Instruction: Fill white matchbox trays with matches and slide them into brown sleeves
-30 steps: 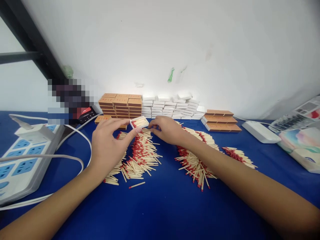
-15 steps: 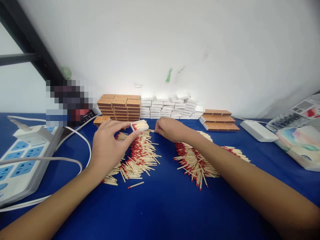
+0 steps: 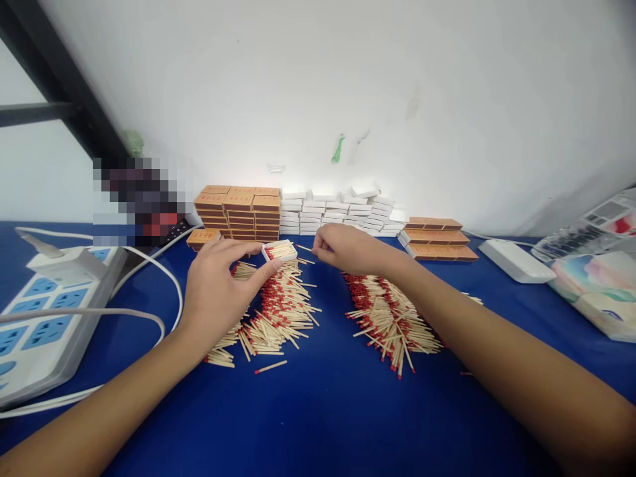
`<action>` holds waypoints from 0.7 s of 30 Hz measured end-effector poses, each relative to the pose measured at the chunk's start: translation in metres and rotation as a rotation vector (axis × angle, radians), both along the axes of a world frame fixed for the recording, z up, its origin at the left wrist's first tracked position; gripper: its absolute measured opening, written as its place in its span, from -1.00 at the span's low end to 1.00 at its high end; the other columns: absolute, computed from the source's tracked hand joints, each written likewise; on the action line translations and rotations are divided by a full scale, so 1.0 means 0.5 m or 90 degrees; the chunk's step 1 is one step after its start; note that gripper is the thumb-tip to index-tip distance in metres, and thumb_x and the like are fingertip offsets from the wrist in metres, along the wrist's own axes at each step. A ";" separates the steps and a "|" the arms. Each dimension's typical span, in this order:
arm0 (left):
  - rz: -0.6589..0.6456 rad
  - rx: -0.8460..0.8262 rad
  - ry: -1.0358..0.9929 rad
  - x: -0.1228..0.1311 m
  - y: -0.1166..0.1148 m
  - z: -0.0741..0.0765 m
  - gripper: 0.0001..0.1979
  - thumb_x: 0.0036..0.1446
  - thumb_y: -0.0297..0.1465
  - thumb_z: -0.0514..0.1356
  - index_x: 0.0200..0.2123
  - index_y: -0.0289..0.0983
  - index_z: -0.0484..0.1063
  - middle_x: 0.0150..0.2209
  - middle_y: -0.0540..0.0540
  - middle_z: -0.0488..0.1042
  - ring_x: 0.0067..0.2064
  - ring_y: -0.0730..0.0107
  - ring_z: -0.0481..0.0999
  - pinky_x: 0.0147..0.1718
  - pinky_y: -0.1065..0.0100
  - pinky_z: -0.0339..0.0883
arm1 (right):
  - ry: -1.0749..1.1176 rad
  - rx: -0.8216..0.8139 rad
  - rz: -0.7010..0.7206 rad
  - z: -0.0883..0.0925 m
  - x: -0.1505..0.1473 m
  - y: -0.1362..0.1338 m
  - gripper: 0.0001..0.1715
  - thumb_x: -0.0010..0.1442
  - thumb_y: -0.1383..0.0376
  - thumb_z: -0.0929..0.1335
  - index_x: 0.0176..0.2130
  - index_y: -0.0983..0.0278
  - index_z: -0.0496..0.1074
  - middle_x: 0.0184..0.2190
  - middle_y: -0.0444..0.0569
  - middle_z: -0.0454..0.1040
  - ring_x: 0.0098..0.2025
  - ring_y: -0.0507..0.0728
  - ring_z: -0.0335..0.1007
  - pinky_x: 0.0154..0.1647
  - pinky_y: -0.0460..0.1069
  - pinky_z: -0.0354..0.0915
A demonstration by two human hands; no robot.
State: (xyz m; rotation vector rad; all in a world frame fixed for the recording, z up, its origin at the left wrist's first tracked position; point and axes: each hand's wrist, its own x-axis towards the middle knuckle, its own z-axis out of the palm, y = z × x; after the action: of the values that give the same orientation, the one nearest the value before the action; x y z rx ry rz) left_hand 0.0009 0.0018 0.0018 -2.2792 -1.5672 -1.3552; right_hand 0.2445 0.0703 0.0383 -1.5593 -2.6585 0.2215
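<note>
My left hand (image 3: 218, 285) grips a small white matchbox tray (image 3: 293, 256) between thumb and fingers, holding it above a pile of matches. Red-headed matches (image 3: 279, 250) lie inside that tray. Just to its right, my right hand (image 3: 340, 250) is closed in a pinch on a single match (image 3: 305, 248), whose red head points left toward the tray. Below the left hand spreads a loose match pile (image 3: 285, 305). A second match pile (image 3: 392, 318) lies under my right forearm, which hides part of it.
Brown matchboxes (image 3: 238, 212) are stacked at the back left, white trays (image 3: 328, 209) beside them against the wall, and more brown matchboxes (image 3: 437, 237) further right. A power strip (image 3: 50, 311) with white cables stands left. A white adapter (image 3: 517, 260) and a tissue pack (image 3: 596, 288) lie right.
My right hand has risen slightly and moved a little right, lifting the match away from the pile beside the tray. The left hand and tray stay almost in place.
</note>
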 end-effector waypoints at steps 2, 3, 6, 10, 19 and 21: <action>0.002 -0.003 0.004 0.001 0.000 0.000 -0.71 0.18 -0.12 0.43 -0.15 -0.18 0.66 -0.16 -0.05 0.70 -0.08 0.15 0.63 0.07 0.09 0.43 | 0.002 0.006 0.000 0.007 0.002 -0.002 -0.82 0.33 0.32 0.31 -0.25 0.30 0.51 -0.38 0.05 0.53 -0.34 0.11 0.36 -0.33 0.00 0.12; 0.003 -0.006 0.005 0.002 0.000 0.000 -0.71 0.17 -0.12 0.43 -0.15 -0.18 0.66 -0.15 -0.05 0.70 -0.08 0.15 0.64 0.08 0.09 0.43 | 0.000 0.008 -0.001 0.007 0.001 -0.002 -0.82 0.33 0.33 0.31 -0.26 0.30 0.51 -0.38 0.05 0.53 -0.34 0.11 0.36 -0.33 0.00 0.12; 0.008 -0.014 0.006 0.001 -0.001 0.000 -0.71 0.17 -0.13 0.44 -0.16 -0.18 0.66 -0.15 -0.05 0.70 -0.08 0.14 0.64 0.08 0.07 0.43 | -0.015 0.004 -0.005 -0.005 -0.006 -0.003 -0.81 0.29 0.36 0.31 -0.33 0.30 0.51 -0.41 0.05 0.53 -0.38 0.10 0.35 -0.37 0.01 0.10; 0.005 -0.011 0.007 0.000 -0.001 0.001 -0.72 0.16 -0.14 0.44 -0.16 -0.19 0.65 -0.15 -0.05 0.70 -0.08 0.15 0.64 0.12 0.06 0.42 | -0.031 0.010 -0.003 -0.029 -0.017 -0.002 -0.79 0.28 0.37 0.31 -0.37 0.31 0.50 -0.33 0.09 0.58 -0.37 0.11 0.35 -0.40 0.01 0.08; 0.003 -0.012 0.008 0.000 -0.002 -0.001 -0.71 0.17 -0.15 0.45 -0.15 -0.20 0.65 -0.16 -0.06 0.69 -0.10 0.14 0.64 0.12 0.05 0.42 | -0.030 0.037 0.018 -0.039 -0.015 0.003 -0.83 0.31 0.27 0.35 -0.20 0.28 0.55 -0.17 0.08 0.62 -0.21 0.16 0.46 -0.31 -0.01 0.17; 0.001 -0.012 0.009 0.000 -0.002 -0.001 -0.71 0.16 -0.16 0.45 -0.14 -0.21 0.65 -0.16 -0.07 0.69 -0.10 0.14 0.63 0.11 0.05 0.42 | -0.039 0.039 0.012 -0.042 -0.018 0.004 -0.81 0.32 0.30 0.33 -0.21 0.29 0.55 -0.17 0.11 0.63 -0.20 0.17 0.48 -0.30 0.00 0.17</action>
State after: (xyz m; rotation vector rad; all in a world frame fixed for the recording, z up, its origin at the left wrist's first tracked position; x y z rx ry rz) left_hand 0.0008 0.0008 0.0013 -2.2933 -1.5826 -1.3261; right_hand 0.2355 0.0723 0.0173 -1.5482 -2.6981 0.0931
